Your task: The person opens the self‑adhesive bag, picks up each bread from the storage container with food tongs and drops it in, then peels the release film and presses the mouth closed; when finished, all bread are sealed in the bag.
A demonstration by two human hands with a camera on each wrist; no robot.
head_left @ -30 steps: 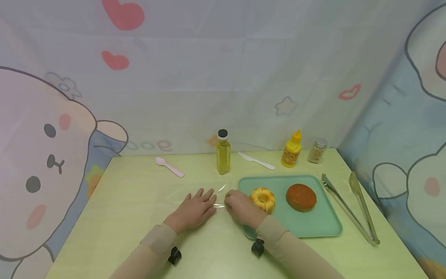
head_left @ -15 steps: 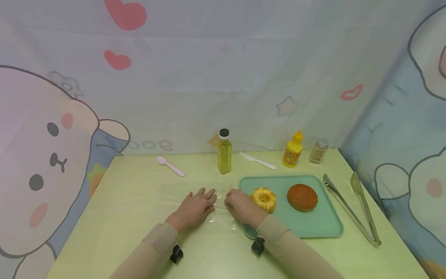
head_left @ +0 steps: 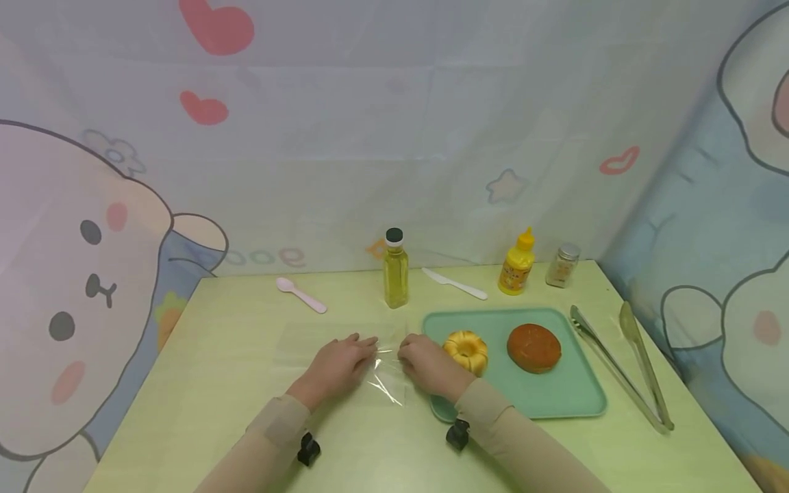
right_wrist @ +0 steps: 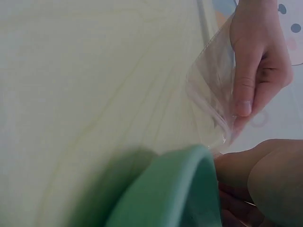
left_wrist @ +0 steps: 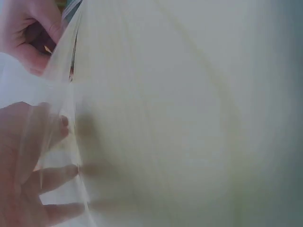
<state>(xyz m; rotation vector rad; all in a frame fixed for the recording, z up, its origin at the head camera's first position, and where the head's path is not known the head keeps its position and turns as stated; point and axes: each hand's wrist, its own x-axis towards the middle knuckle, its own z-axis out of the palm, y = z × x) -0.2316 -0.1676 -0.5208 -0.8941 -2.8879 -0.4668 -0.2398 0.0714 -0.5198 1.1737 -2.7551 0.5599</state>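
A clear plastic bag (head_left: 387,392) lies on the table, its right side lifted and creased. My left hand (head_left: 335,368) rests over it; in the left wrist view its fingers (left_wrist: 57,178) look fairly straight and spread behind the film. My right hand (head_left: 429,368) pinches the bag's right edge with curled fingers, beside the tray's left rim. In the right wrist view the film (right_wrist: 211,90) stands up next to the left thumb. The right fingertips are partly hidden in the head view.
A green tray (head_left: 524,404) at right holds a ring-shaped bread (head_left: 466,352) and a round brown bun (head_left: 533,348). Behind stand an oil bottle (head_left: 396,274), yellow squeeze bottle (head_left: 516,267) and small jar (head_left: 563,266). A spoon (head_left: 301,296), knife (head_left: 454,283) and tongs (head_left: 622,370) lie around.
My left hand has shifted slightly left and its fingers have drawn closer together. The creases in the film have changed between the hands. My right hand stays in nearly the same place.
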